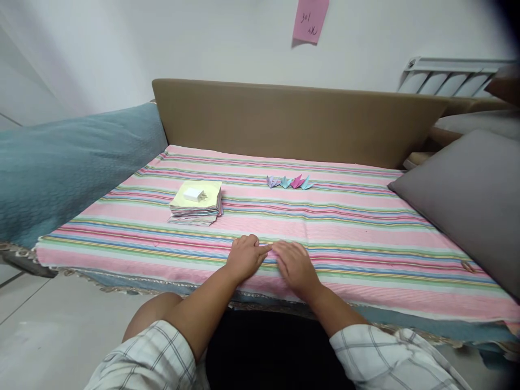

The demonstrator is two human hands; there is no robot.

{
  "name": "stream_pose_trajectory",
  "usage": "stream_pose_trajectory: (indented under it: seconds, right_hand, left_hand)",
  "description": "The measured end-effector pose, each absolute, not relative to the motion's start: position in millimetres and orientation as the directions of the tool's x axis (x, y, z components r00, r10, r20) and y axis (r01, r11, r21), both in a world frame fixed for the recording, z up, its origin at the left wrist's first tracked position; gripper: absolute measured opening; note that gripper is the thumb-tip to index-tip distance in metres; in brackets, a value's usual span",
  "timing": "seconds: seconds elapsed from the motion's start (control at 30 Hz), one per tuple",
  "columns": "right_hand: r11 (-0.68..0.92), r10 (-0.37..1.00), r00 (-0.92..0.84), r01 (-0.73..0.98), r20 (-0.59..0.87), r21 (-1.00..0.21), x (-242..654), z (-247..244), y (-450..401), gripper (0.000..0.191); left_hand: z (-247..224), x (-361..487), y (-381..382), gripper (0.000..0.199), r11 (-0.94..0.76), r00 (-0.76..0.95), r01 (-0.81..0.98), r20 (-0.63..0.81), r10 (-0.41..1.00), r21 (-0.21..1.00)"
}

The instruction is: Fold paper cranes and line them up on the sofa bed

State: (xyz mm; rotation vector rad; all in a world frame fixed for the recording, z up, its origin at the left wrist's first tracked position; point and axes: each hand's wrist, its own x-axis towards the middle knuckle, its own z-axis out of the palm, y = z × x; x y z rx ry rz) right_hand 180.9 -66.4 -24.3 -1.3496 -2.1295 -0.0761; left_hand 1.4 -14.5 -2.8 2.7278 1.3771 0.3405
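Note:
My left hand (pixel 245 256) rests on the striped cloth (pixel 353 225) near its front edge, fingers curled in and one finger stretched toward the right. Close beside it, my right hand (pixel 296 265) presses down with bent fingers, its tips almost touching that finger. Whatever lies under or between the fingertips is hidden. Beyond the hands stands a short row of several folded paper cranes (pixel 298 181) in lilac, pale blue and magenta. To the left is a stack of square paper sheets (pixel 182 202), yellow on top, with a white plug adapter (pixel 194 194) lying on it.
A brown backboard (pixel 284 116) runs along the far side. Grey cushions (pixel 467 200) lean at the right, and a blue-covered armrest (pixel 81 162) borders the left. A pink note (pixel 309 21) is stuck to the wall. A small brown object (pixel 468 266) lies near the right cushion.

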Motion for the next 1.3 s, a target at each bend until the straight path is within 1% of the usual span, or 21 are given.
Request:
stream_pose_trajectory:
  seconds: [0.03, 0.1, 0.23, 0.4, 0.6, 0.7, 0.8, 0.87, 0.93, 0.97, 1.07, 1.17, 1.3]
  right_hand:
    - [0.518, 0.784, -0.364, 0.829, 0.503, -0.208, 175, -25, -71, 0.038]
    - [0.536, 0.783, -0.431, 0.833, 0.448, -0.136, 167, -29, -76, 0.042]
    - [0.505, 0.815, -0.449, 0.86, 0.367, -0.068, 167, -37, -77, 0.051]
    - [0.448, 0.857, -0.406, 0.891, 0.317, -0.072, 179, -40, -79, 0.057]
    - [0.378, 0.893, -0.343, 0.923, 0.292, -0.073, 190, -37, -83, 0.055]
    - [0.298, 0.909, -0.263, 0.953, 0.323, -0.062, 201, -33, -84, 0.051]
    - [0.203, 0.901, -0.161, 0.977, 0.402, -0.064, 204, -28, -83, 0.047]
    - [0.259, 0.878, -0.21, 0.964, 0.429, -0.058, 199, -27, -82, 0.047]
    - [0.415, 0.838, -0.368, 0.909, 0.402, -0.032, 188, -29, -79, 0.053]
    - [0.463, 0.82, -0.418, 0.886, 0.391, -0.024, 183, -32, -78, 0.058]
    - [0.481, 0.817, -0.437, 0.877, 0.375, -0.025, 171, -40, -73, 0.063]
    - [0.475, 0.827, -0.433, 0.88, 0.359, -0.032, 170, -45, -71, 0.064]
    - [0.456, 0.844, -0.413, 0.889, 0.342, -0.051, 171, -43, -72, 0.062]
  left_hand:
    - [-2, 2, -15, 0.028, -0.594, 0.573, 0.789, 0.161, 0.804, 0.156]
    - [-2, 2, -15, 0.03, -0.584, 0.565, 0.798, 0.155, 0.811, 0.147]
    - [-1, 2, -15, 0.029, -0.58, 0.561, 0.799, 0.152, 0.814, 0.156]
    - [-1, 2, -15, 0.033, -0.58, 0.561, 0.797, 0.151, 0.814, 0.167]
    - [-4, 1, -15, 0.034, -0.58, 0.561, 0.8, 0.155, 0.813, 0.15]
    - [-4, 1, -15, 0.033, -0.58, 0.56, 0.8, 0.155, 0.814, 0.157]
    - [-2, 1, -14, 0.032, -0.58, 0.561, 0.797, 0.149, 0.815, 0.168]
    - [-1, 1, -15, 0.032, -0.578, 0.56, 0.796, 0.143, 0.816, 0.179]
    - [0, 1, -15, 0.03, -0.576, 0.559, 0.796, 0.139, 0.817, 0.185]
    - [1, 1, -15, 0.029, -0.575, 0.558, 0.797, 0.138, 0.818, 0.185]
    - [2, 2, -16, 0.029, -0.566, 0.55, 0.801, 0.137, 0.824, 0.193]
    - [4, 1, -16, 0.03, -0.518, 0.501, 0.828, 0.131, 0.856, 0.214]
    - [9, -4, -16, 0.032, -0.437, 0.429, 0.873, 0.086, 0.899, 0.216]
